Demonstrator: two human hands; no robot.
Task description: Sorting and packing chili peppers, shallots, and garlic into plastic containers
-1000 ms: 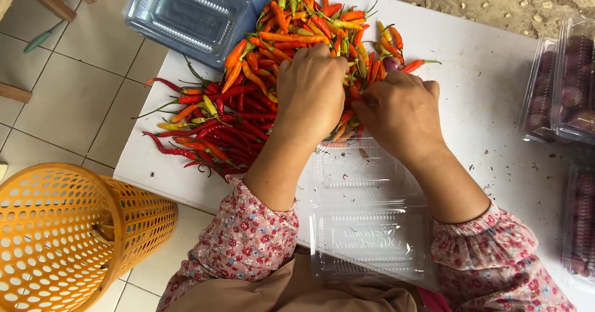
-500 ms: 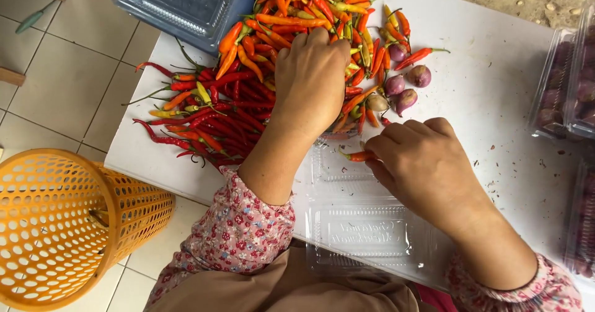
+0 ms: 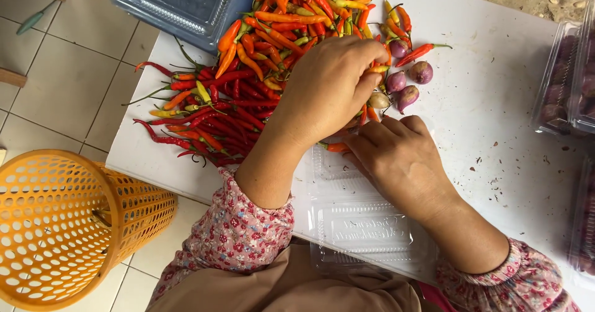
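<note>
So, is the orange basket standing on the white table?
No, the basket lies tipped on the tiled floor, beside the table, left of the person's left sleeve.

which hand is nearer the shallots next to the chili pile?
Left. The left hand reaches over the chili pile, its fingertips touching or nearly touching the shallots. The right hand sits below them, over the clear plastic container, close but apart.

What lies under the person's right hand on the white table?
Under the right hand lies an open clear plastic clamshell box, with an orange chili poking out beside the fingers. Whatever sits beneath the palm itself is covered.
</note>
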